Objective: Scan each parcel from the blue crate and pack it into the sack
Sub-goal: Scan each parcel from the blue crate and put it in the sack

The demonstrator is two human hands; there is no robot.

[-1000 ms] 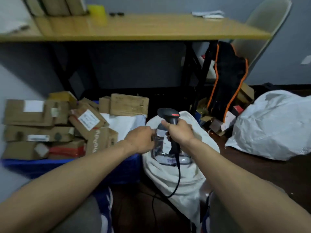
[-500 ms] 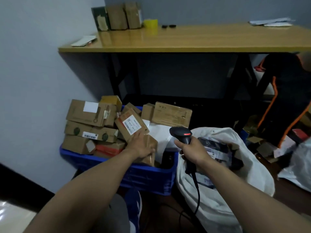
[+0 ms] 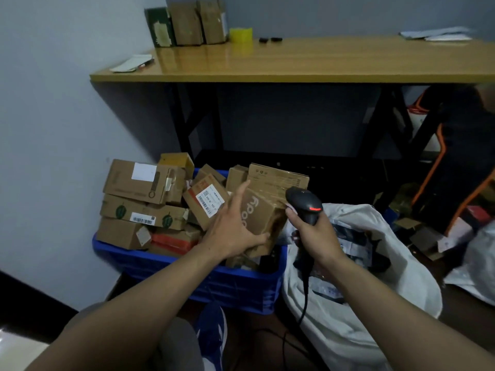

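1. Now the left hand (image 3: 233, 231) grasps a cardboard parcel (image 3: 263, 212) above the blue crate's (image 3: 187, 271) right end, tilted, probably to expose its label.
2. Right hand (image 3: 316, 236) grips the scanner (image 3: 304, 202) beside the crate, nose close to that parcel.
3. Sack (image 3: 375, 290) gapes open right of the crate, handy for dropping in.

Our left forearm (image 3: 150, 298) and right forearm (image 3: 388, 298) were bare along all we could see. Just below the blue crate (image 3: 187, 274) we wore a blue shoe (image 3: 211, 330) with pale stripes, and beside it grey legwear (image 3: 175, 345).
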